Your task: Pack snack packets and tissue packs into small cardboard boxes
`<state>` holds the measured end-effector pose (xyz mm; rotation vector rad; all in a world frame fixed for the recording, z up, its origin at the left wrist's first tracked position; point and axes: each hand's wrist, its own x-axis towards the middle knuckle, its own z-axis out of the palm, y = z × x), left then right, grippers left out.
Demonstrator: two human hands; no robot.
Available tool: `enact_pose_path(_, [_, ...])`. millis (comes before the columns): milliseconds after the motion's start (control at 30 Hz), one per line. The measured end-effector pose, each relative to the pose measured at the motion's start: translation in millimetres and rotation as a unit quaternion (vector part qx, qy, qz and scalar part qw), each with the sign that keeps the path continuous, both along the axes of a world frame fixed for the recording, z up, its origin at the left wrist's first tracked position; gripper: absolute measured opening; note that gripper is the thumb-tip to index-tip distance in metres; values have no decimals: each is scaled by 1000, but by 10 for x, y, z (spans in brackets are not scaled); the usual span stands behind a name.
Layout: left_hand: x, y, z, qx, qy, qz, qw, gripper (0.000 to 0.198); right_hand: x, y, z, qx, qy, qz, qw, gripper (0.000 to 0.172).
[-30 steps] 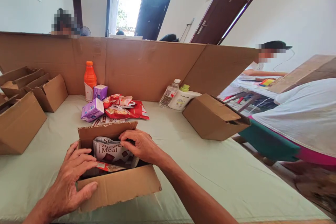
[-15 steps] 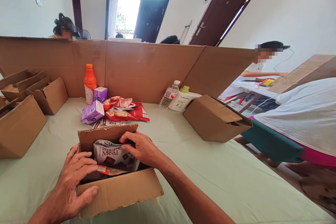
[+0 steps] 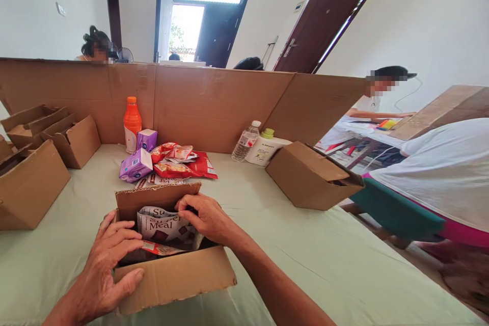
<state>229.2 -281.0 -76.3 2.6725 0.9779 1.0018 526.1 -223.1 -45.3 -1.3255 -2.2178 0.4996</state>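
An open cardboard box stands in front of me on the pale green table. My left hand grips the box's left wall, thumb on the front, fingers curled over the rim. My right hand reaches into the box, its fingers pinched on the top of a white "Meal" packet. A red packet lies below it inside the box.
Beyond the box lie purple packs, red snack packets, an orange bottle, a water bottle and a white jug. A closed box sits right, open boxes left. A cardboard partition backs the table. People work behind it and at right.
My hands and the box have barely moved; the view has tilted slightly so everything sits a little lower in frame.
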Motion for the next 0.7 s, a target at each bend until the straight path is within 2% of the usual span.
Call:
enact_pose_path(133, [-1,-1,-7,2,0,9,1000,36,-26,8,26,-18,-19,-18,1000,14])
enact_pose_path(233, [-4,1,-16,9,-1,11,1000,37,-33,3,36,-18,-23,-3,1000,11])
enact_pose_path(500, [9,11,39,40,1,11,999,36,16,-10,-15,4,40,8,999,11])
enact_pose_path(700, [32,-2,71,19,1,0,1000,37,16,-4,-11,-1,27,10,1000,11])
